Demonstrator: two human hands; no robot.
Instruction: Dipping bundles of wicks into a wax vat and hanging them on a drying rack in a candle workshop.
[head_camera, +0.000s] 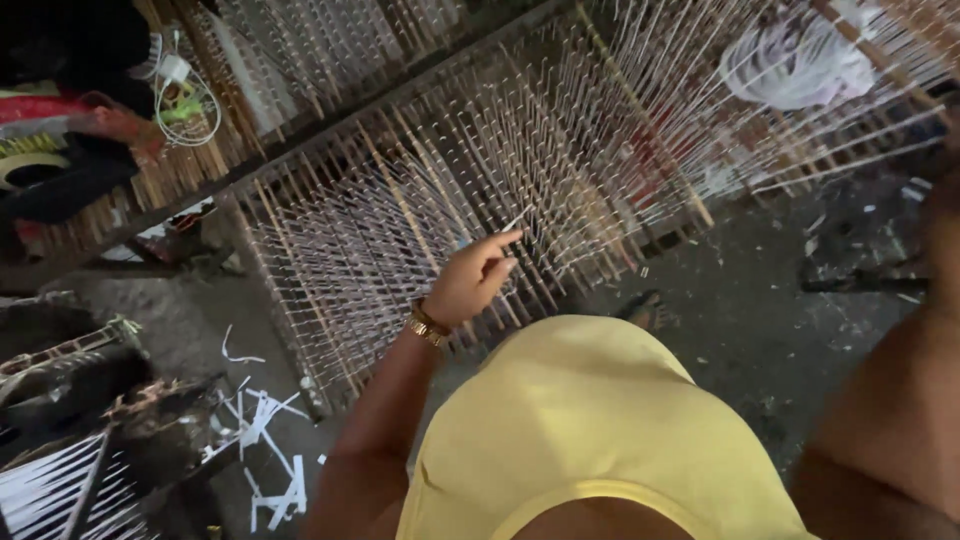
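My left hand (472, 281), with a gold bracelet at the wrist, reaches out to a large wooden frame (330, 120) strung with a dense lattice of white strips (420, 210). Its thumb and forefinger pinch the end of one thin white strip (516, 221) in the lattice. My right arm (900, 400) runs up the right edge of the view. The right hand is blurred at the frame's edge near the lattice's right side, and I cannot tell what it holds. My yellow shirt fills the bottom centre.
Cut white strip scraps (265, 440) litter the dark ground at the lower left. A white cable and charger (180, 95) lie on a bamboo surface at the upper left beside dark and red cloths. A bundle of white strips (800, 60) hangs at the upper right.
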